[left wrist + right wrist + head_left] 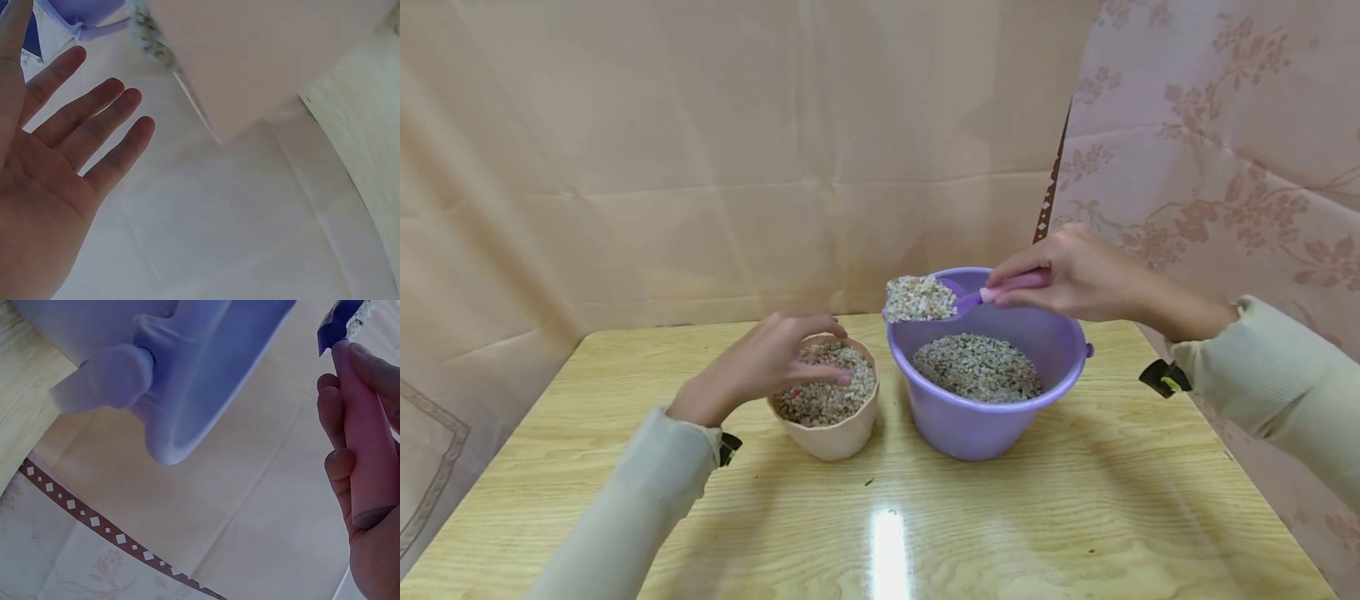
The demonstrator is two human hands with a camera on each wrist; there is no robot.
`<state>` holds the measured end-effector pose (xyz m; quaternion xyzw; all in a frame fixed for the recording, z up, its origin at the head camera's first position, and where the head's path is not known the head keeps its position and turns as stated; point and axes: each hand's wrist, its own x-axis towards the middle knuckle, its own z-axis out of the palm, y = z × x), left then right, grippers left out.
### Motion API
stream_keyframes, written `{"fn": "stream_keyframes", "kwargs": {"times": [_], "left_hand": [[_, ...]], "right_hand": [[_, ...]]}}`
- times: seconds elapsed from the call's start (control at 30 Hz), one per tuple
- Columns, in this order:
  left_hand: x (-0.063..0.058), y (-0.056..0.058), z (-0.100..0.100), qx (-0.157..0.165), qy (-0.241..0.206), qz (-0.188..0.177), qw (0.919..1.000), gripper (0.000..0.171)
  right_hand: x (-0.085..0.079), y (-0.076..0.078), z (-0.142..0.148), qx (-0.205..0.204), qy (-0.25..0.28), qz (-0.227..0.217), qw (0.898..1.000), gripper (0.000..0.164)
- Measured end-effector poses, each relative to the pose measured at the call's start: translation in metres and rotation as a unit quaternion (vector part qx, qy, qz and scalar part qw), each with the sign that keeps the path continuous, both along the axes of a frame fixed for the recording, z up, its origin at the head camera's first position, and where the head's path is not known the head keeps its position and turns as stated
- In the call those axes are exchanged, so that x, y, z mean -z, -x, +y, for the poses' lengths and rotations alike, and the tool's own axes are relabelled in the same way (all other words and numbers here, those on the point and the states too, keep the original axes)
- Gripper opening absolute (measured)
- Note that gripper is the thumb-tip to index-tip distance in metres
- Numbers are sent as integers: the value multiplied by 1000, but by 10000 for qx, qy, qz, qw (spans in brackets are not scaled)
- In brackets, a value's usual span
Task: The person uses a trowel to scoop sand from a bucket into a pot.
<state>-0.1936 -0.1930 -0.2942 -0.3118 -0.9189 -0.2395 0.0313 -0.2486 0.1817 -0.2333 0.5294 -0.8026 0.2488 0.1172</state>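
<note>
My right hand point(1078, 275) grips the pink handle of a small purple trowel point(369, 444), its fingers wrapped round it. Heaped pale gravel point(920, 298) fills the trowel's blade, which is held level over the left rim of a purple bucket point(970, 429). More gravel point(977, 367) lies inside that bucket. To its left stands a beige pot point(831, 440) with gravel nearly up to its rim and a small red speck in it. Over this pot hovers my left hand point(767, 358), holding nothing; the left wrist view shows its fingers spread and apart from the pot.
Both containers stand on a wood-grain table point(1037, 533), close together with a narrow gap between them. A plain beige cloth point(737, 167) hangs behind the table, and a floral cloth point(1240, 150) hangs on the right. A few dark crumbs dot the tabletop.
</note>
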Motion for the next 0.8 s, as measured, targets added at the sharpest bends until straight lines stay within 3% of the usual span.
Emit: {"fn": "stream_keyframes", "kwargs": {"times": [0.2, 0.4, 0.57, 0.8], "left_hand": [[8, -7, -20, -267, 46, -56, 9996, 61], [16, -13, -37, -350, 49, 21, 9994, 60], [18, -16, -45, -448, 74, -64, 9989, 64], [21, -19, -48, -437, 63, -167, 9989, 69]], "right_hand": [[-2, 0, -5, -176, 125, 181, 9996, 23], [-5, 0, -12, -182, -76, 313, 9993, 20], [-5, -2, -18, -170, -160, 235, 9995, 18], [-5, -5, -30, -494, -11, 356, 9981, 18]]}}
